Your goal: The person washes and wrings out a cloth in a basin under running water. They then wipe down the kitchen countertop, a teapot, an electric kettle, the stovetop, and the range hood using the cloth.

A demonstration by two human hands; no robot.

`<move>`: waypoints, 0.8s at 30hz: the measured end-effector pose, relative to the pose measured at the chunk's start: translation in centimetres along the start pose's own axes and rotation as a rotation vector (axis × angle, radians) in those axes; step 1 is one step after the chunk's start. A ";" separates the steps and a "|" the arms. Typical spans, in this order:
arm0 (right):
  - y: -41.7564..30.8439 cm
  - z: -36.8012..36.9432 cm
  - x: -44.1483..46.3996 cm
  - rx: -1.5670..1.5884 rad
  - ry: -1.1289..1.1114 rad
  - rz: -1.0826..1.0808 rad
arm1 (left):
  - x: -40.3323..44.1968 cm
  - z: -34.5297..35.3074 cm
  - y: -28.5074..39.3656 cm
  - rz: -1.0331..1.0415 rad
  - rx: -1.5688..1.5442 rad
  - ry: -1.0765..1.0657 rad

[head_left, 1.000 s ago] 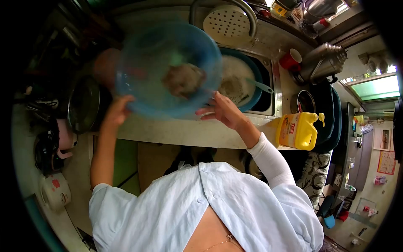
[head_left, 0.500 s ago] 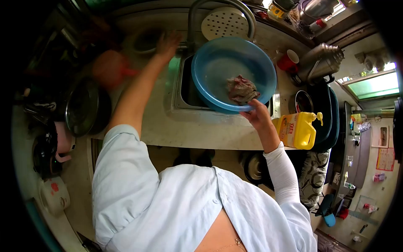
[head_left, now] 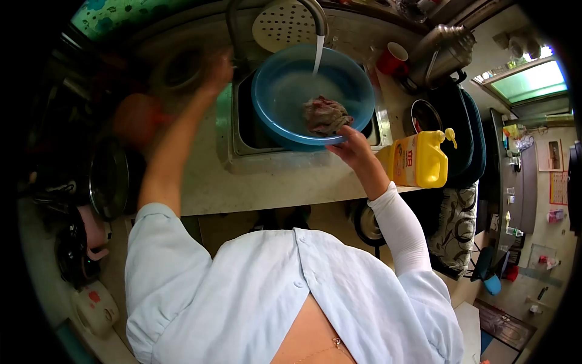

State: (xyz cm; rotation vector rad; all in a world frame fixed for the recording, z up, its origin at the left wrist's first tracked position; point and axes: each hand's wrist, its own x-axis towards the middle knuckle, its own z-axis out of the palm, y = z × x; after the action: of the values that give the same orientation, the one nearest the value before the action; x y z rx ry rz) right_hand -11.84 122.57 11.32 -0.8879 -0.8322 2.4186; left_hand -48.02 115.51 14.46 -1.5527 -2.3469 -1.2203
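Note:
A blue plastic basin (head_left: pixel 261 115) rests over the sink (head_left: pixel 241 130), its near rim gripped by my right hand (head_left: pixel 354 148): thumb on top, fingers below. Inside it, just beyond my thumb, lies a crumpled greyish-red wet cloth (head_left: pixel 327 116). Water (head_left: pixel 319 54) runs from the curved faucet (head_left: pixel 316 15) into the basin. My left hand (head_left: pixel 218 74) is at the faucet's base on the left, smeared by motion, so its fingers cannot be made out.
A yellow pump jug (head_left: pixel 418 161) stands on the counter to the right, with a red mug (head_left: pixel 393 59) and a metal kettle (head_left: pixel 439 57) behind. A white perforated disc (head_left: pixel 285 27) leans at the back. On the left are a red dipper (head_left: pixel 136 119) and a lidded pan (head_left: pixel 109 176).
Water has started running from the faucet into the basin. My left hand stays near the faucet base, and my right hand keeps its hold on the rim. The whole view has shifted slightly.

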 end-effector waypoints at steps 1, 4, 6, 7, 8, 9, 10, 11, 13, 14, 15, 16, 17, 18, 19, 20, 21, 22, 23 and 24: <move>0.5 0.8 0.1 -0.025 0.136 -0.011 | 0.2 2.7 3.3 -0.230 -0.366 -0.147; -0.5 3.9 -0.4 -0.138 0.225 0.067 | 0.7 6.3 9.3 -0.597 -1.032 -0.262; 0.2 3.7 -0.6 -0.143 0.217 0.069 | 2.2 10.3 10.0 -1.002 -1.577 -0.287; 0.5 3.5 -0.7 -0.160 0.206 0.062 | 2.7 11.4 10.5 -0.997 -1.581 -0.280; 0.2 3.1 -0.5 -0.182 0.199 0.051 | 3.5 12.9 11.1 -1.044 -1.751 -0.281; 0.0 3.5 -0.9 -0.182 0.224 0.046 | 3.7 13.7 11.0 -1.097 -1.911 -0.286; 0.0 3.4 -1.1 -0.185 0.229 0.043 | 4.4 14.8 10.2 -1.096 -1.917 -0.291; 0.0 2.9 -1.4 -0.174 0.243 0.037 | 5.4 16.4 9.4 -1.104 -2.007 -0.448; 0.4 2.7 -1.5 -0.136 0.263 0.034 | 6.3 16.7 9.5 -1.128 -2.051 -0.539; 0.5 2.3 -1.7 -0.126 0.274 0.030 | 6.6 17.8 9.8 -1.137 -2.046 -0.556; 0.6 2.4 -1.8 -0.082 0.251 0.040 | 7.0 19.2 8.5 -0.868 -2.078 -0.482; 0.5 2.4 -1.9 -0.035 0.230 0.044 | 7.5 18.8 8.3 -0.608 -2.256 -0.647; 0.4 2.4 -2.0 -0.030 0.233 0.041 | 8.1 18.6 8.1 -0.325 -2.392 -0.826; 0.3 2.4 -2.1 -0.045 0.242 0.049 | 8.6 18.1 8.8 -0.329 -2.392 -0.830; 0.2 2.4 -2.1 -0.060 0.249 0.055 | 9.1 17.7 9.4 -0.561 -2.349 -0.516; 0.2 2.2 -1.9 -0.055 0.249 0.054 | 9.5 17.3 9.8 -0.673 -2.313 -0.361; 0.2 1.9 -1.5 -0.064 0.247 0.065 | 9.8 16.8 10.4 -0.777 -2.257 -0.210; 0.2 1.8 -1.3 -0.076 0.245 0.075 | 9.6 16.0 10.8 -0.622 -2.178 -0.425; 0.1 1.9 -1.1 -0.075 0.245 0.074 | 9.3 15.4 11.4 -0.466 -2.082 -0.627; -0.1 2.1 -0.9 -0.080 0.219 0.065 | 9.2 15.1 12.0 -0.466 -2.082 -0.627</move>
State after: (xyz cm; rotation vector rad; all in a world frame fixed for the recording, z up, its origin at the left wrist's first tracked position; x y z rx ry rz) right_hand -12.66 121.28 13.07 -1.2026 -0.8336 2.3022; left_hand -37.64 134.22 15.22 -1.3315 -0.6879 -4.3769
